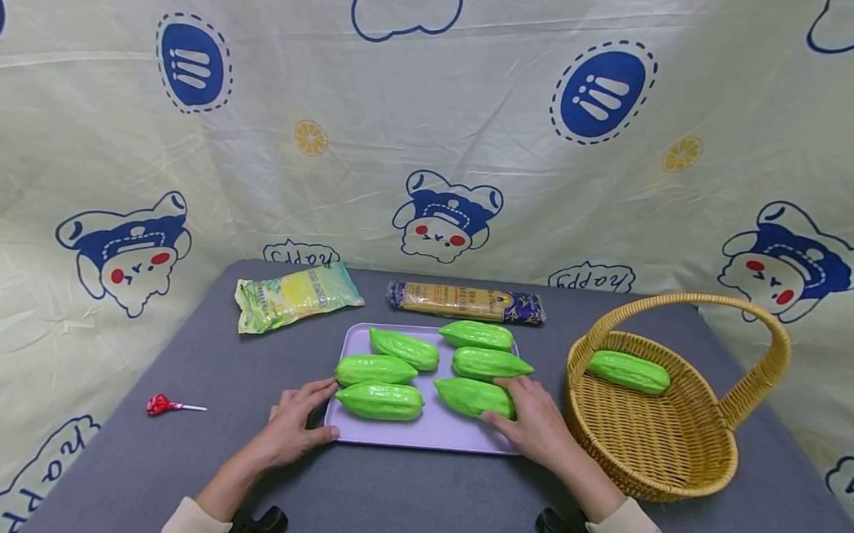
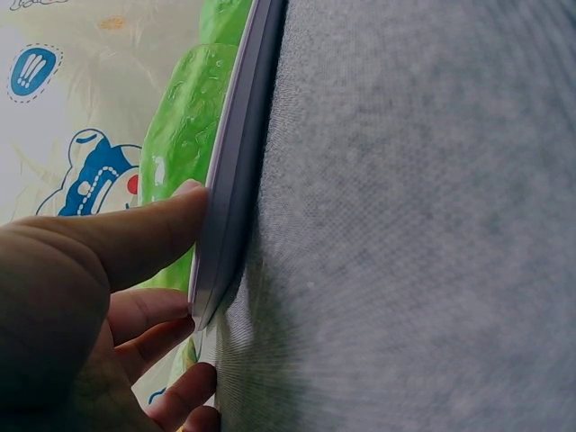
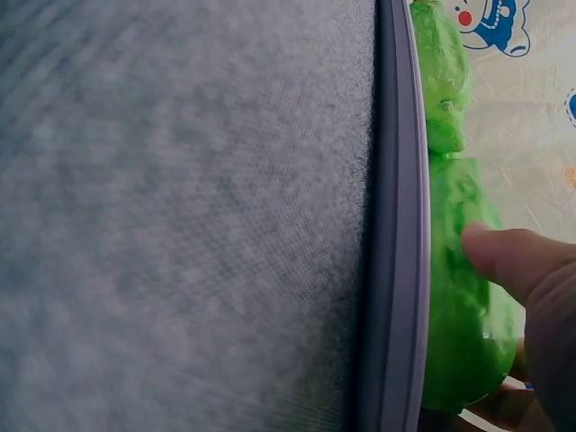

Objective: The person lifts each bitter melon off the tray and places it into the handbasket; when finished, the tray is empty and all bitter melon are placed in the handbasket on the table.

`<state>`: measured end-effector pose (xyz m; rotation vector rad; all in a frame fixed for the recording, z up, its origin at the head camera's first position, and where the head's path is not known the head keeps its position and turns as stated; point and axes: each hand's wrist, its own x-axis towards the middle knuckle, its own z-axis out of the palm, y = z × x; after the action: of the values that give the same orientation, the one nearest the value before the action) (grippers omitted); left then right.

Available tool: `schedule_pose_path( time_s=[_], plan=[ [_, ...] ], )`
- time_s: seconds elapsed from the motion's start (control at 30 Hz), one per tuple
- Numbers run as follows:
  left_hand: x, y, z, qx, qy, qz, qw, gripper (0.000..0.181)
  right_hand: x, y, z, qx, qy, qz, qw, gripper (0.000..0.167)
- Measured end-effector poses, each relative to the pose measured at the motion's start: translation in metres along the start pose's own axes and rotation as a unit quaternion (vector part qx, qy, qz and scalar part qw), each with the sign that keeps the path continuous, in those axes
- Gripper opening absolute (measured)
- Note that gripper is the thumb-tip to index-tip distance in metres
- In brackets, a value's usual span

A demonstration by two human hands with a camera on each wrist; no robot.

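The left hand point(image 1: 292, 425) spreads its thumb point(image 2: 153, 232) apart from its fingers point(image 2: 148, 312); the right hand point(image 1: 535, 424) curves in a grasp. Behind them, the left forearm point(image 1: 230, 479) and right forearm point(image 1: 592, 482) angle inward.

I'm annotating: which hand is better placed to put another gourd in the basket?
Likely the right hand: it grips a gourd near the basket; the left hand touches the tray's left edge.

The right hand point(image 1: 535, 422) grips a green gourd point(image 1: 469, 397) on a lavender tray point(image 1: 424, 435) (wicker basket point(image 1: 655, 435) just beside).
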<state>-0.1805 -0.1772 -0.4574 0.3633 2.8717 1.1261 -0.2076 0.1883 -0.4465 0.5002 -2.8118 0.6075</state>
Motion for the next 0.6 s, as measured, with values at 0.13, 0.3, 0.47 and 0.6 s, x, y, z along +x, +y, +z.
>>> schedule_pose_path(
  time_s=[0.13,0.3,0.47,0.6],
  plan=[
    [-0.0001,0.0000,0.0000,0.000,-0.001,-0.002,1.0000,0.065,-0.0009,-0.0012,0.0006,-0.002,-0.020,0.006,0.9998,0.059],
    [-0.0004,0.0006,-0.0003,-0.001,-0.002,-0.002,1.0000,0.065,-0.0019,-0.0037,0.0003,0.011,-0.030,0.013,0.9994,0.056],
    [-0.0006,0.0010,-0.0009,0.000,-0.003,-0.004,1.0000,0.065,-0.0029,-0.0050,-0.0005,0.024,-0.032,0.010,0.9991,0.050],
    [-0.0007,0.0011,-0.0013,0.000,-0.004,-0.005,1.0000,0.065,-0.0029,-0.0054,-0.0010,0.022,-0.031,0.003,0.9993,0.048]
  ],
)
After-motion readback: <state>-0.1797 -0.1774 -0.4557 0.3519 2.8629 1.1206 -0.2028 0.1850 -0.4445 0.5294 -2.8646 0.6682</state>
